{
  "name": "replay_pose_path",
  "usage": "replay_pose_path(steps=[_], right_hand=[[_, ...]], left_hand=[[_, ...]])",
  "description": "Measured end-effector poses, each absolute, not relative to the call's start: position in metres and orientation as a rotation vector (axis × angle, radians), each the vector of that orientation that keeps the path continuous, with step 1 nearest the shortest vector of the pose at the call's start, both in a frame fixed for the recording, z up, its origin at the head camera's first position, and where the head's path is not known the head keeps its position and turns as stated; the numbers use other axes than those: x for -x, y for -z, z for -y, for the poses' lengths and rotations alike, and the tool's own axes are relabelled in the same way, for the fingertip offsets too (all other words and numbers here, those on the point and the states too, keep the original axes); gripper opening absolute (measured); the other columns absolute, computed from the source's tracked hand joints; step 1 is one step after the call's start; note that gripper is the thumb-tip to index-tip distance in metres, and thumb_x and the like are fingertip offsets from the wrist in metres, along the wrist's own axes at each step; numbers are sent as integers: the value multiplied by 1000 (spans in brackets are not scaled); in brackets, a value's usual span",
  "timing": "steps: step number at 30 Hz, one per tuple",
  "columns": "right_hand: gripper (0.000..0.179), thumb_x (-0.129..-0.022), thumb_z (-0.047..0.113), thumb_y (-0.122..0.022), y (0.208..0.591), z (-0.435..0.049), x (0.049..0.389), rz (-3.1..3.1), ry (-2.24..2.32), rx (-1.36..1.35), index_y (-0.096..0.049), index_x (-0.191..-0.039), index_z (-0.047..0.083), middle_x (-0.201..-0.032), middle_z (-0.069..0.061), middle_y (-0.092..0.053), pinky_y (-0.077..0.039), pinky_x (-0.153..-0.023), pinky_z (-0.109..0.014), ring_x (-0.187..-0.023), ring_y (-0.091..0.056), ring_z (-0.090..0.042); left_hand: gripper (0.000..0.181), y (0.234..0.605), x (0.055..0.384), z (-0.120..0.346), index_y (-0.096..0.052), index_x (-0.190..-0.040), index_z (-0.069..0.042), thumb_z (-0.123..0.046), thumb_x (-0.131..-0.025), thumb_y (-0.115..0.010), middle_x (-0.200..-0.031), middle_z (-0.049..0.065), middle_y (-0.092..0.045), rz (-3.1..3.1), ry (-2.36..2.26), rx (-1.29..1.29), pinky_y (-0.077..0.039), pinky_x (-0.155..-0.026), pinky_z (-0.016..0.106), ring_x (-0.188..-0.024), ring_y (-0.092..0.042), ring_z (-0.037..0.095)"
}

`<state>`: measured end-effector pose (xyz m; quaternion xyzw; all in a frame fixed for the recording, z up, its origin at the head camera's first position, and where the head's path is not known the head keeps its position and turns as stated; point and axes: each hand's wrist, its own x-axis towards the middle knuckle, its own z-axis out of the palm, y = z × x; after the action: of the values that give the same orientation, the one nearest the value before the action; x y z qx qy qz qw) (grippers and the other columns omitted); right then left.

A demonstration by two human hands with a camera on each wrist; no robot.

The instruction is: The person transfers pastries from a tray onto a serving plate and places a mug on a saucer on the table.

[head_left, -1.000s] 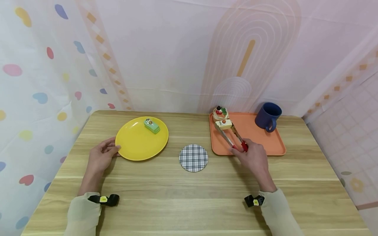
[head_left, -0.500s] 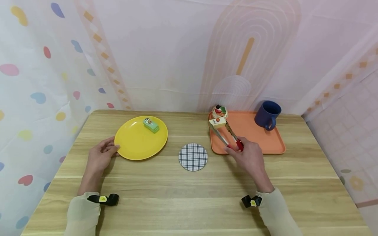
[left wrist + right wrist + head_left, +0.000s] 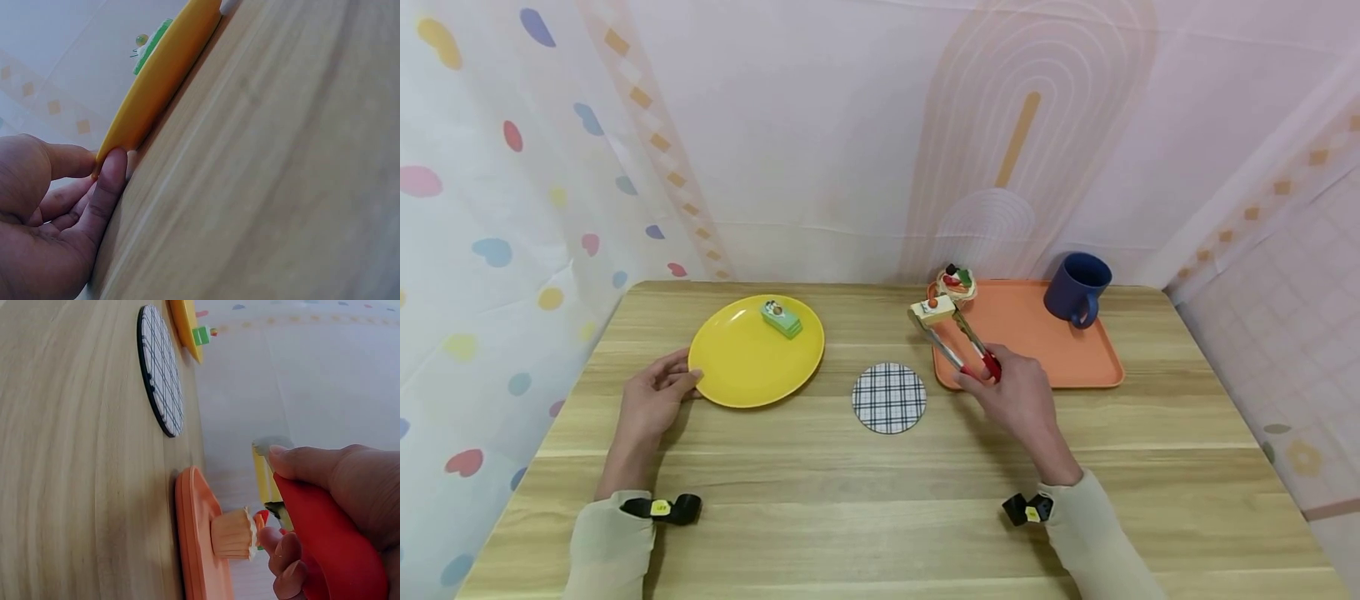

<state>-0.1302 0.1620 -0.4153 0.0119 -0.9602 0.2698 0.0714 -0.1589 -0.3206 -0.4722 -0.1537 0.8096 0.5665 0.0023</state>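
Observation:
My left hand (image 3: 655, 397) pinches the near-left rim of a yellow plate (image 3: 745, 367); the left wrist view shows thumb and finger on either side of the rim (image 3: 103, 164). A green toy cake slice (image 3: 782, 318) lies toward the plate's far side. In my right hand (image 3: 1017, 392) are tongs with red handles (image 3: 331, 544) and metal arms (image 3: 943, 346). Between the tong tips is a pale yellow toy cake slice (image 3: 933, 309), raised over the left edge of the orange tray (image 3: 1030, 354). A toy fruit cupcake (image 3: 957, 287) stands in the tray's far-left corner, right behind that slice.
A dark blue mug (image 3: 1077, 289) stands at the tray's far right. Between plate and tray lies a round plaid coaster (image 3: 889, 397) on the wooden table (image 3: 850, 525). A patterned cloth (image 3: 820, 142) hangs along the table's back edge.
The right hand has moved left with the tongs, carrying the pale yellow cake slice from over the tray to its left edge. The left hand keeps its grip on the plate's rim.

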Motion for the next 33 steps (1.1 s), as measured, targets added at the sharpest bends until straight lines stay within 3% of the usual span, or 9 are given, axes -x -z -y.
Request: replay_pose_path(steps=[7,15,19,26,33], right_hand=[[58,-82,45,-85,415,-152,131,2864,-817,-101,-70,-118,2,-67,-2,-52,-31,-53,-26,-62,-46,-18],[51,-82,45,-86,414,-139,130,2860,-826,-161,-70,-108,4,-66,-1,-52,-33,-52,-26,-60,-46,-17],[52,-82,43,-86,411,-131,130,2843,-835,-199,-71,-113,4,-67,0,-52,-34,-52,-25,-60,-46,-16],[43,-82,43,-86,408,-118,132,2833,-833,-266,-67,-97,7,-66,2,-49,-33,-53,-25,-61,-46,-15],[44,-83,44,-85,404,-108,133,2826,-824,-295,-68,-103,9,-68,3,-54,-34,-52,-24,-60,-47,-14]], left_hand=[[57,474,159,322,-44,-154,-3,-15,-102,-64,-100,-16,-59,-2539,-1786,485,-62,-74,16,-85,-64,-5],[57,473,158,322,-45,-154,-3,-14,-102,-64,-101,-14,-60,-2512,-1812,494,-63,-75,17,-85,-64,-4],[57,473,159,321,-45,-154,-3,-16,-102,-65,-102,-13,-60,-2504,-1811,513,-63,-74,16,-85,-64,-3],[57,473,159,322,-44,-154,-4,-17,-103,-64,-104,-12,-60,-2520,-1783,494,-63,-76,17,-86,-63,-4],[57,473,159,321,-44,-154,-3,-16,-103,-63,-105,-10,-59,-2513,-1795,490,-63,-76,17,-86,-63,-3]])
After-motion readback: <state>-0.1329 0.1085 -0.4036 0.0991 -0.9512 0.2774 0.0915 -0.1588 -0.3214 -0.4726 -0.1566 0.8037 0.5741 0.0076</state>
